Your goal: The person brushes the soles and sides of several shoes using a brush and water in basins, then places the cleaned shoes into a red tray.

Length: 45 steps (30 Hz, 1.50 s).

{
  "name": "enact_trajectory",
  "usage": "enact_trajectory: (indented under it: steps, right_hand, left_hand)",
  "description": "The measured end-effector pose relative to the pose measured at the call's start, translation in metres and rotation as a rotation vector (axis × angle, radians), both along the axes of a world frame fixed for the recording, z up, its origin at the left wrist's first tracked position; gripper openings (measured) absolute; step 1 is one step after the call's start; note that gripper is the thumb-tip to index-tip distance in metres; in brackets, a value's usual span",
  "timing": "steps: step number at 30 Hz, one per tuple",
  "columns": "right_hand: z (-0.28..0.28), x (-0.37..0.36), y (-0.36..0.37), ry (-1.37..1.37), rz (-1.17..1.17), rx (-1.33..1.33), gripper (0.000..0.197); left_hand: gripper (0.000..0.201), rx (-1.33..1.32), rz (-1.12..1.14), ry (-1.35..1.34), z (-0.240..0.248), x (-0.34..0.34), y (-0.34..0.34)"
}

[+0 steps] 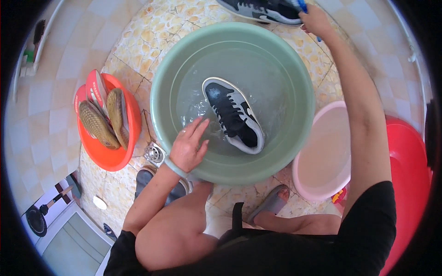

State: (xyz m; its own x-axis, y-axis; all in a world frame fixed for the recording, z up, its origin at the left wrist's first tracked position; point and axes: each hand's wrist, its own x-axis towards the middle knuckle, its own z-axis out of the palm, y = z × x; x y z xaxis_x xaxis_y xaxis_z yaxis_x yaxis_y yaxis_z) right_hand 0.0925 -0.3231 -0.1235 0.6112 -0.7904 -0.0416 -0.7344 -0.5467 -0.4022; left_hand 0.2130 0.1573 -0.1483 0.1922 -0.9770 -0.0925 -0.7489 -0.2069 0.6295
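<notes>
A black and grey sneaker [235,115] with black laces floats in cloudy water in a large green basin [161,142]. Some whitish foam or wear shows on its toe. My left hand [189,145] is over the basin's near left rim, fingers spread, just beside the sneaker and holding nothing. At the far right, beyond the basin, the fingers of my right hand [316,22] are closed round a slim blue brush [301,5]. That hand is next to a second black and grey sneaker [269,11], partly cut off by the picture's edge.
An orange-red basin [110,161] at left holds insoles and red-and-white items. A pink basin [304,177] of cloudy water and a large red tub [407,161] stand at right. A floor drain [153,153] and a dark shoe [145,179] lie near my left arm.
</notes>
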Motion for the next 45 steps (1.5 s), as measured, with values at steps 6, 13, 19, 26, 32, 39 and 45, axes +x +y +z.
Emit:
enact_trajectory:
  steps: [6,13,19,26,32,39,45]
  right_hand:
    - [0.075,-0.038,0.086,-0.149,-0.015,0.327,0.024]
    - [0.048,-0.048,0.235,-0.368,-0.219,1.043,0.022]
    - [0.001,-0.043,0.317,-0.455,-0.402,1.343,0.024]
    - [-0.011,-0.036,0.332,-0.483,-0.540,1.346,0.028]
    - [-0.036,-0.038,0.340,-0.757,-0.834,1.606,0.032]
    - [-0.064,-0.021,0.360,-0.615,-0.609,1.437,0.023]
    - [-0.057,0.006,0.388,-0.377,-0.389,1.205,0.024]
  left_hand:
    - [0.092,0.160,0.181,0.292,-0.001,-0.032,-0.033]
    - [0.065,0.204,0.075,0.003,-0.060,-0.033,-0.073]
    - [0.023,0.234,-0.058,1.063,-0.056,-0.043,-0.088]
    - [0.020,0.071,-0.273,0.027,-0.091,-0.037,-0.062]
    - [0.033,0.354,0.136,0.941,-0.046,-0.034,-0.049]
    - [0.085,-0.059,0.906,1.392,-0.036,-0.020,-0.008]
    - [0.078,-0.041,0.682,0.953,-0.051,0.020,-0.030]
